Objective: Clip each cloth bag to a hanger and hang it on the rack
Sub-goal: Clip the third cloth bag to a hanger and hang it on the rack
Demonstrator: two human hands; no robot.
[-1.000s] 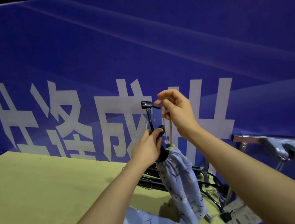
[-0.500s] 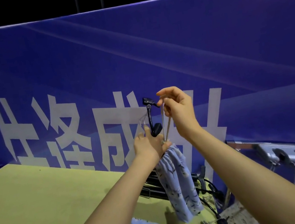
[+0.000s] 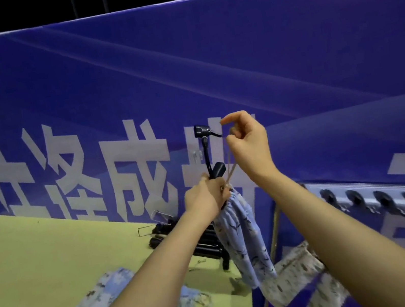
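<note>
Clipping step underway: the left hand (image 3: 207,198) grips the black clip hanger (image 3: 209,152) at the gathered neck of the pale-blue floral cloth bag (image 3: 242,237) hanging below it, the right hand (image 3: 247,146) just above pinches the beige drawstring (image 3: 231,168) taut, and next, I'd say, comes the silver rack (image 3: 379,193) lower right.

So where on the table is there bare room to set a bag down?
The yellow-green table is bare over its left and far-left part, between the banner and the flat floral bags. It is crowded at the far right corner with the pile of black hangers, and along the near right edge under the hanging bag.
</note>
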